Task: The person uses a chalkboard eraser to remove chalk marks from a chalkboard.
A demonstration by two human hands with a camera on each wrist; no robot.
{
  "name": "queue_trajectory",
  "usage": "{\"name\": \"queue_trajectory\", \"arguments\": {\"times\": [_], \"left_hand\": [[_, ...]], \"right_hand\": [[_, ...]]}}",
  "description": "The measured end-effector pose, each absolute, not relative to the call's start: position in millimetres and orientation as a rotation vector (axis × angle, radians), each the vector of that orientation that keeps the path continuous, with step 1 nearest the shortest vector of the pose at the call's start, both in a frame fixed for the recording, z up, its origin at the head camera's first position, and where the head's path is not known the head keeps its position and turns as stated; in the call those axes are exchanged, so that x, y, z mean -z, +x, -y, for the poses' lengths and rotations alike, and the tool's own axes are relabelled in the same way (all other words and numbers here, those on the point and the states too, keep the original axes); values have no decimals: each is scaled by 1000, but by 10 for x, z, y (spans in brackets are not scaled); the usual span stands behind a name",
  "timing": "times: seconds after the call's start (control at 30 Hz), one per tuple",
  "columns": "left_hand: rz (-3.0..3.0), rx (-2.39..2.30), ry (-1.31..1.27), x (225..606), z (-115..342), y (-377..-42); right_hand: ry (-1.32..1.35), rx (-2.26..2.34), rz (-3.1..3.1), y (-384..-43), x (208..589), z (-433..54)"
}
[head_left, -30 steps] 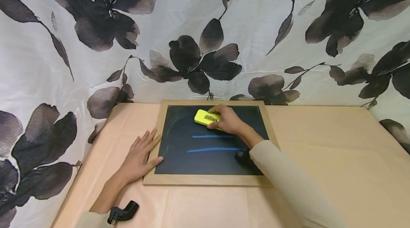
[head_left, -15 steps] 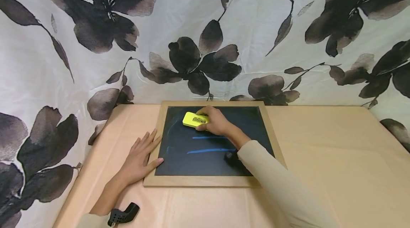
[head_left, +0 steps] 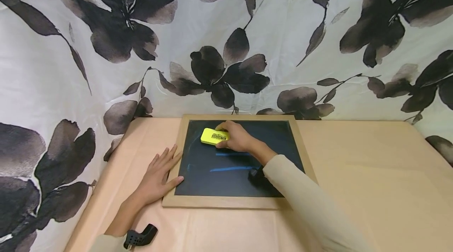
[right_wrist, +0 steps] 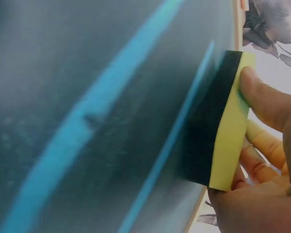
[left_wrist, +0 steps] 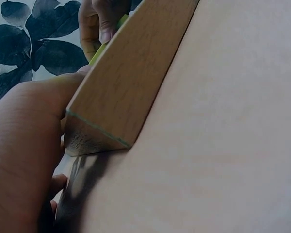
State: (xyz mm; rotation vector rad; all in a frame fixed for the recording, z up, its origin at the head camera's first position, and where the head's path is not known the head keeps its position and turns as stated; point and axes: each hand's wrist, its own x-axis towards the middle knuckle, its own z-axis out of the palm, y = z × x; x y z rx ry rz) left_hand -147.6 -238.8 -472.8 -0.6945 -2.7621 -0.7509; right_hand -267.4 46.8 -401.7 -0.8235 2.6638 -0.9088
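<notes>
My right hand (head_left: 238, 138) grips a yellow magnetic board eraser (head_left: 214, 136) by its right end, over the upper left part of a wood-framed blackboard (head_left: 226, 183). In the right wrist view, the black felt side of the eraser (right_wrist: 223, 121) faces the board, and thumb and fingers hold its yellow edges. Two blue lines (head_left: 231, 169) run across the board below the eraser, partly covered by the right arm. My left hand (head_left: 155, 177) lies with spread fingers at the board's left frame, thumb on the wood. The left wrist view shows the frame's corner (left_wrist: 102, 131) beside this hand.
The board lies on a pale wood-coloured table (head_left: 371, 173). Behind it hangs a white cloth (head_left: 276, 28) printed with dark flowers. A black wrist camera mount (head_left: 141, 237) sits at the left wrist.
My right hand has slid the eraser leftward across the upper board, mostly in the first half second. The left hand stays at the frame. The whole head view has shifted slightly.
</notes>
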Motion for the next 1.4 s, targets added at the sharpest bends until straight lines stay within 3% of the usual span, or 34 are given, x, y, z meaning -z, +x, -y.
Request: {"name": "queue_trajectory", "arguments": {"times": [0.43,1.03,1.4], "left_hand": [[2780,729,-709,4733,2408,-1459],[2761,770,-722,4717,2415,-1429],[2770,765,-713,4709,2406,-1430]], "right_hand": [[-794,843,-2729,-2669,3796,-955],[-700,840,-2848,-2217,3938,-1961],[-737,810,-2830,-2114,3956,-2199]]}}
